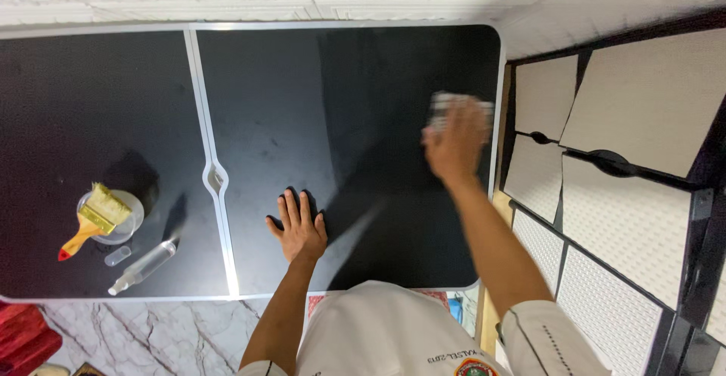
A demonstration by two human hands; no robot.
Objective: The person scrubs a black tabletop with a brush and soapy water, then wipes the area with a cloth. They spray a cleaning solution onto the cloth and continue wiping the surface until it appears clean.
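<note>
On black table [363, 81], right hand [456, 143] over cloth [446, 105]

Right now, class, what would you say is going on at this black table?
A person leans over a black folding table. The right hand presses a pale, blurred cloth against the tabletop near its far right edge. The left hand lies flat, fingers spread, on the near part. Off to the left sit a paintbrush resting across a small clear bowl, a spray bottle lying down, and its cap.
</note>
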